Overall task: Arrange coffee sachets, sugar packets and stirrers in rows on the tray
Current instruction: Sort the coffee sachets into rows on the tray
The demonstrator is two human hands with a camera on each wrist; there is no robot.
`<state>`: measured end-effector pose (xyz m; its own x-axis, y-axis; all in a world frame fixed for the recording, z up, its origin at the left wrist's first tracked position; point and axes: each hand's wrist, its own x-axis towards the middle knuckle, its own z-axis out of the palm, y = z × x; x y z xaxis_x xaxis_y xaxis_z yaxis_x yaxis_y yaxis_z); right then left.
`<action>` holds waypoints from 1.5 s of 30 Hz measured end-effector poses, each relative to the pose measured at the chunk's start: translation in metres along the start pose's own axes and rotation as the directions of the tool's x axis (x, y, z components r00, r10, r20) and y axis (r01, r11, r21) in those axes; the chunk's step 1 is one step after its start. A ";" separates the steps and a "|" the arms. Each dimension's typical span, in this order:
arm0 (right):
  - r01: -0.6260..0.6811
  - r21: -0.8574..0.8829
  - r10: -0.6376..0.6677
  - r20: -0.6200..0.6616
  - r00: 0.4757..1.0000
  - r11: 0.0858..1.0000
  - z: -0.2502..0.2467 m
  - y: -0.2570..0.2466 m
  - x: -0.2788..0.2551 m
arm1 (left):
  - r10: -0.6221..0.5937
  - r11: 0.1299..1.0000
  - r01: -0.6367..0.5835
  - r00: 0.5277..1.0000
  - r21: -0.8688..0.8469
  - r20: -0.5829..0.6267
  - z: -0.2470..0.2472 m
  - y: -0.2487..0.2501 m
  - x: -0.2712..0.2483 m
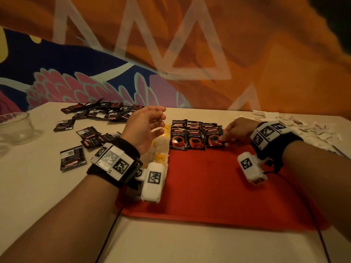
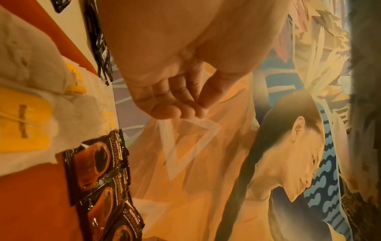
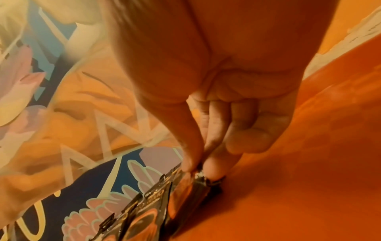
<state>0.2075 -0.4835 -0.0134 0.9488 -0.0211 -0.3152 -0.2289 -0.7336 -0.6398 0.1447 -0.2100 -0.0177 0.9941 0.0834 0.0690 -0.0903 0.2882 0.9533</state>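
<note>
Coffee sachets (image 1: 195, 134) are sitting in overlapping rows at the red tray's (image 1: 209, 186) far edge; your right hand (image 1: 237, 130) is pinching the end sachet (image 1: 214, 137) square, while your left hand (image 1: 146, 128) is hovering open-fingered, holding nothing

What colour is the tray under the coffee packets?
The tray is red, seen best in the head view.

Black-and-red foil coffee sachets (image 1: 196, 135) overlap face-up in rows at the far end of the flat red tray (image 1: 207, 185), white paper packets with yellow labels (image 1: 160, 149) line its left edge, and more sachets (image 1: 95, 118) lie scattered on the bench.
</note>
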 end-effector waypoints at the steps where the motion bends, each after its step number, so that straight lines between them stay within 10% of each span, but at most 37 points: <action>1: -0.006 0.001 0.006 -0.001 1.000 1.000 0.001 -0.001 0.001 | -0.001 1.000 0.001 1.000 0.001 0.000 0.000 0.000 0.000; 20: -0.013 0.039 0.014 -0.047 0.999 0.999 0.003 0.001 0.000 | -0.018 0.999 0.016 0.999 0.041 0.040 -0.001 -0.002 0.002; 26: 0.167 -0.174 -0.198 -0.174 0.965 0.970 0.010 -0.014 -0.011 | -0.045 0.991 0.035 0.996 0.132 0.073 0.003 0.001 -0.002; 34: 0.550 -0.206 -0.569 -0.044 0.821 0.809 0.060 -0.076 -0.064 | -0.053 0.882 -0.032 0.985 0.470 0.166 0.002 0.044 -0.014; 38: 0.651 -0.168 -0.659 0.004 0.752 0.741 0.084 -0.097 -0.088 | 0.027 0.497 -0.144 0.988 0.856 0.150 -0.039 0.076 -0.016; 42: 0.713 -0.072 -0.712 0.047 0.701 0.697 0.096 -0.102 -0.104 | -0.245 -0.151 -0.043 0.970 0.988 0.005 -0.108 0.099 -0.015; 45: 0.738 -0.062 -0.732 0.094 0.675 0.672 0.099 -0.101 -0.112 | -0.420 -0.472 -0.022 0.885 0.881 -0.203 -0.149 0.096 -0.016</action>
<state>0.1028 -0.3399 0.0175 0.7873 0.5867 0.1893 0.5595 -0.5511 -0.6191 0.1116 -0.0416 0.0286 0.9052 0.1464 -0.3990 0.0733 -0.9785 -0.1928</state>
